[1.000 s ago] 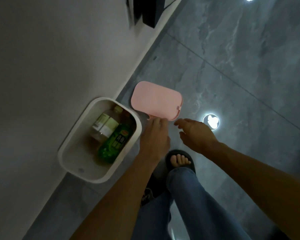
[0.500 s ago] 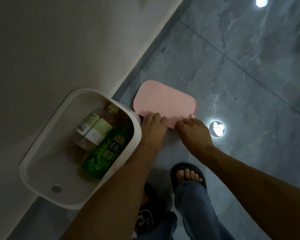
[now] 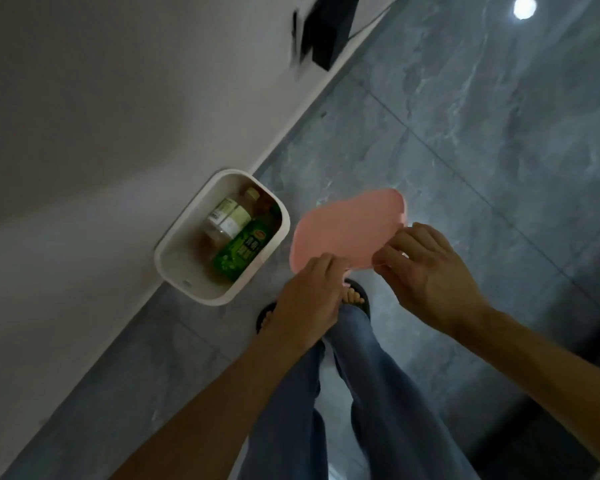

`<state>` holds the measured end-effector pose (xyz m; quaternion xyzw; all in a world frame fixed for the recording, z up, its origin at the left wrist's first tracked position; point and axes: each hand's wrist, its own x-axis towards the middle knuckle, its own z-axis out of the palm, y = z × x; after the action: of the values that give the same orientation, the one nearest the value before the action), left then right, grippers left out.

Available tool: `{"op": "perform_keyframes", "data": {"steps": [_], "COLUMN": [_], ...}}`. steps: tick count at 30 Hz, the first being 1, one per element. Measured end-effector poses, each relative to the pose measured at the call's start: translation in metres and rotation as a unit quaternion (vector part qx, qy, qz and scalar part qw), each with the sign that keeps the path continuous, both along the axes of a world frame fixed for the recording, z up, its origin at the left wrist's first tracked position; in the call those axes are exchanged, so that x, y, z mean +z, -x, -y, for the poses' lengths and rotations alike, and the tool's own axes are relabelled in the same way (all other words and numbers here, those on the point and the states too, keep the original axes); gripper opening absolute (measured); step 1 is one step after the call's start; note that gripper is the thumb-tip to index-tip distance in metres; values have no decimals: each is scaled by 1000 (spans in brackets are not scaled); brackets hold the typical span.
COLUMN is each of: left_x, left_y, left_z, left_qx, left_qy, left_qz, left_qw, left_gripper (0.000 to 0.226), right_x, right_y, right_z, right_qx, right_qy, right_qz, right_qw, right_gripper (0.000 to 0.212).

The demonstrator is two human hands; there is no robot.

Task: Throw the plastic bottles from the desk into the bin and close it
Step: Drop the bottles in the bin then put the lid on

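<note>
A white rectangular bin (image 3: 174,244) stands open on the floor against the wall. Inside lie a clear bottle with a pale label (image 3: 227,218) and a green-labelled bottle (image 3: 241,252), side by side. The pink lid (image 3: 343,230) is lifted off the floor, to the right of the bin and apart from it. My left hand (image 3: 309,299) grips the lid's near left edge. My right hand (image 3: 426,275) pinches its near right edge.
The floor (image 3: 465,150) is grey marble-look tile with bright light reflections. A pale wall (image 3: 101,98) runs along the left. A black object (image 3: 326,26) sits against the wall at the top. My legs in jeans (image 3: 378,393) and sandalled feet are below the hands.
Both hands reached the pink lid on the floor, took hold of its near edge and raised it. The view pulled up and back, so the bin looks smaller.
</note>
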<state>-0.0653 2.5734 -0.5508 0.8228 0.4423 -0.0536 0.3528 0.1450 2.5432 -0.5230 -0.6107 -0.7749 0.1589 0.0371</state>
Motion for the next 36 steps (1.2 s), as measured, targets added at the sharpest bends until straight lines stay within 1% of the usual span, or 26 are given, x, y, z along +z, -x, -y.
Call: {"op": "perform_keyframes", "data": {"steps": [2, 4, 6, 8, 10, 12, 13, 15, 17, 19, 20, 22, 24, 25, 26, 27, 29, 30, 31, 32, 33, 36], "left_x": [35, 64, 87, 104, 117, 124, 126, 126, 122, 114, 108, 97, 84, 77, 69, 62, 47, 40, 33, 26, 20, 8], "left_y": [10, 21, 31, 41, 50, 56, 58, 58, 58, 59, 60, 62, 63, 63, 63, 63, 63, 63, 62, 61, 59, 51], "left_z": [8, 14, 18, 21, 22, 24, 25, 29, 33, 37, 39, 40, 42, 43, 44, 44, 42, 40, 36, 32, 27, 15], "left_qx": [54, 116, 181, 255, 328, 400, 433, 501, 560, 607, 629, 677, 728, 749, 764, 771, 771, 767, 761, 755, 750, 742], "left_qy": [20, 48, 67, 86, 91, 107, 118, 138, 152, 164, 170, 184, 211, 231, 252, 268, 291, 296, 297, 297, 296, 294], "left_qz": [18, 33, 27, 28, 46, 84, 107, 147, 178, 201, 216, 256, 275, 289, 321, 369, 458, 492, 521, 543, 559, 583], "left_qw": [998, 992, 981, 963, 939, 906, 887, 841, 795, 752, 727, 664, 591, 549, 501, 444, 333, 287, 248, 217, 193, 152], "left_gripper": [29, 33, 33, 28, 20, 15, 14, 11, 13, 19, 21, 21, 19, 17, 16, 15, 32, 40, 45, 47, 48, 55], "right_x": [40, 74, 101, 120, 129, 130, 128, 123, 115, 105, 99, 86, 71, 63, 56, 48, 33, 26, 19, 12, 6, -11], "right_y": [10, 25, 40, 56, 73, 89, 98, 116, 132, 145, 151, 160, 167, 168, 169, 170, 169, 169, 168, 167, 166, 163], "right_z": [-10, -25, -41, -56, -68, -76, -79, -83, -84, -82, -80, -74, -70, -69, -69, -70, -74, -76, -78, -80, -81, -85], "right_qx": [48, 99, 142, 179, 200, 204, 204, 207, 203, 191, 185, 177, 173, 170, 168, 168, 174, 176, 176, 179, 188, 225], "right_qy": [1, 21, 31, 28, 15, -3, -12, -17, 4, 45, 63, 77, 92, 103, 108, 108, 103, 103, 104, 104, 103, 107], "right_qz": [-8, -4, -6, -28, -70, -85, -78, -68, -78, -82, -86, -92, -86, -78, -70, -62, -46, -40, -34, -28, -21, -1], "right_qw": [999, 995, 989, 983, 977, 975, 976, 976, 976, 977, 977, 977, 977, 977, 977, 978, 978, 978, 978, 978, 977, 969], "right_gripper": [10, 15, 20, 23, 22, 23, 27, 42, 53, 62, 64, 64, 62, 61, 59, 58, 55, 53, 51, 49, 49, 50]}}
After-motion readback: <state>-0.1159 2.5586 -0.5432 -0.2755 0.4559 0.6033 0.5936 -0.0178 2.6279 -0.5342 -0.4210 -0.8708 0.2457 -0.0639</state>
